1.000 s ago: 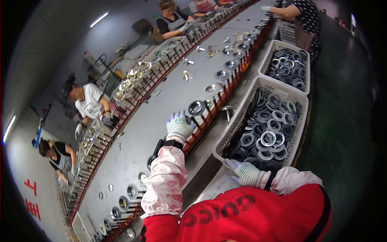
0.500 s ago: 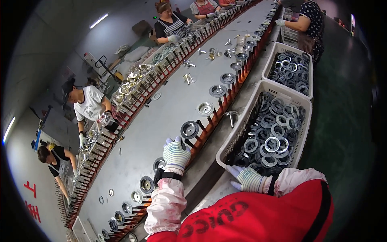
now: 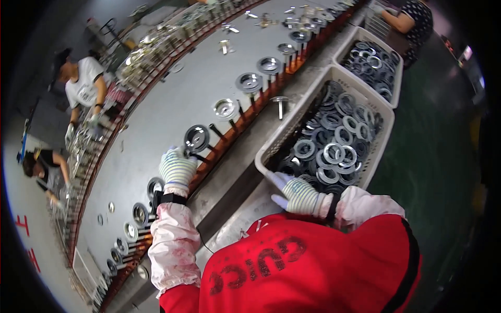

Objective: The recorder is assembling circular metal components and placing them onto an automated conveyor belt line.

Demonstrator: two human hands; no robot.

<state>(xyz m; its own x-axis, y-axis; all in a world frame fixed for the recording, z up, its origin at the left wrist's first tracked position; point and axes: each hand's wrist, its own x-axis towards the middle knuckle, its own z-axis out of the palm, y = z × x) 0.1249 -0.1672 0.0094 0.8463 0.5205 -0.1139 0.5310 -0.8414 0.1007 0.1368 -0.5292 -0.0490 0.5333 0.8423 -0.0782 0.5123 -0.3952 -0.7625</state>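
My left hand (image 3: 178,168), in a striped knit glove, is at the conveyor's edge with its fingers curled. It is just below a dark round metal flange (image 3: 197,138) and beside the black pegs (image 3: 217,131). What the fingers hold, if anything, is hidden. My right hand (image 3: 296,194), gloved alike, lies at the near corner of a white plastic basket (image 3: 267,152), fingers stretched and apart. Many loose grey rings (image 3: 334,153) fill this basket. More round flanges (image 3: 249,82) sit in a row along the conveyor's near edge.
A second basket (image 3: 395,88) of rings stands beyond the first. On the metal ledge (image 3: 237,161) rests a flanged stem piece (image 3: 280,104). Across the grey conveyor (image 3: 156,115) two people (image 3: 86,81) handle metal parts; another person (image 3: 409,23) stands at the far right.
The view has shifted, so most things appear farther left and higher. Relative to the basket, the row of flanges and my left hand have moved toward the near left. My right hand stays by the basket corner.
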